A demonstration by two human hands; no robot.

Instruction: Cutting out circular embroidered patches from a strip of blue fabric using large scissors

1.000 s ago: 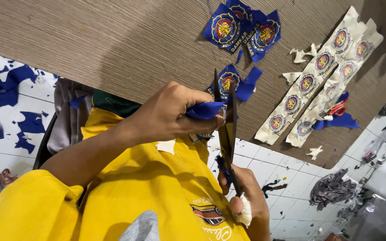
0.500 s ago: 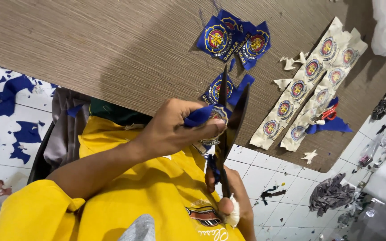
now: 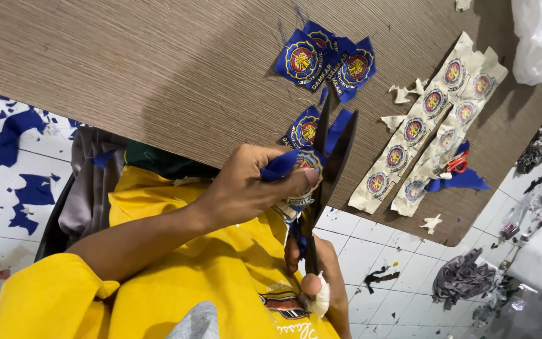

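The scissors (image 3: 321,182) now stand more upright, blades open wider, tips reaching the blue badge (image 3: 304,130) on the table (image 3: 158,75). The left hand (image 3: 252,185) sits lower in the frame, and the right hand (image 3: 321,276) shows more at bottom centre.

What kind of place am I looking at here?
Likely a small sewing or badge-making workshop: strips of uncut round badges on a wood-grain table, cut blue badges, fabric scraps on the tiled floor.

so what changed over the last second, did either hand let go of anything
No. The scissors have cut a little further along the blue patch pinched in the left hand. The right hand still grips the handles. The cut patches and backing strips haven't moved.
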